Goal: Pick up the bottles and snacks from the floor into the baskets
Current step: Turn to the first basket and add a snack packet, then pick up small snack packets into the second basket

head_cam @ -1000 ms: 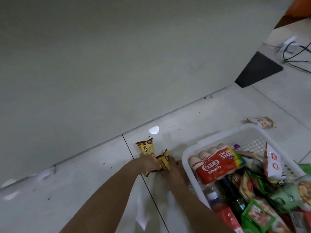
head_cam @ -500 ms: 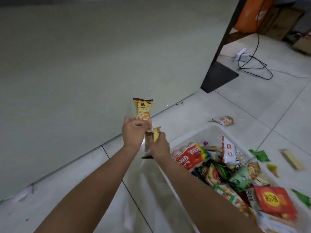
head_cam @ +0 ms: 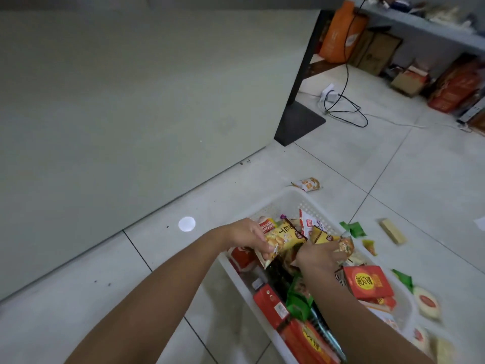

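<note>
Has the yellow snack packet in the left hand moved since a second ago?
Yes. The yellow snack packet, held in the left hand, has gone from the floor beside the white basket to above its contents.

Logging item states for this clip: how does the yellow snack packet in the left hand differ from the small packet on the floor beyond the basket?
The yellow snack packet is gripped by the left hand above the white basket; the small floor packet lies untouched on the tiles outside it. The yellow one looks larger and mainly yellow; the floor one is pale with orange print. Both are sealed snack packets.
</note>
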